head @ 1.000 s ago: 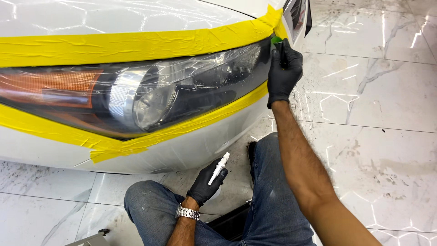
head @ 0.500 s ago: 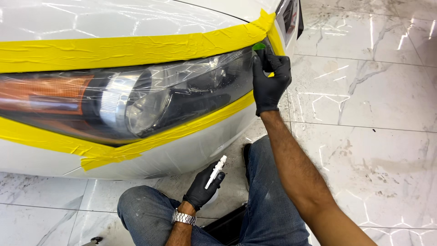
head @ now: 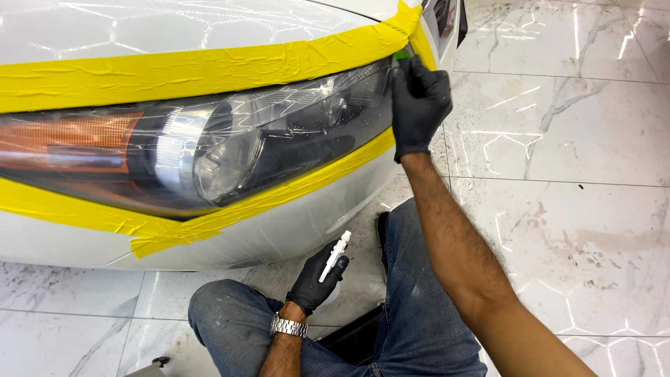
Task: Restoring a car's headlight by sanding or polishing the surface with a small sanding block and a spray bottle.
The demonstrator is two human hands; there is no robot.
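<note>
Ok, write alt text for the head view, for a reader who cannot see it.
A black-gloved right hand presses a small green thing against the far end of a car headlight bordered with yellow masking tape. The gloved left hand holds a white spray bottle low over the person's jeans, above a marble-tiled floor.

A small green pad [head: 403, 54] presses against the headlight's far right tip; a white spray bottle [head: 335, 257] tilts low, near centre.

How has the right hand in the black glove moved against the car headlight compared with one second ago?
Yes. The right hand in the black glove has come down from the yellow tape corner and left, onto the headlight end.
</note>
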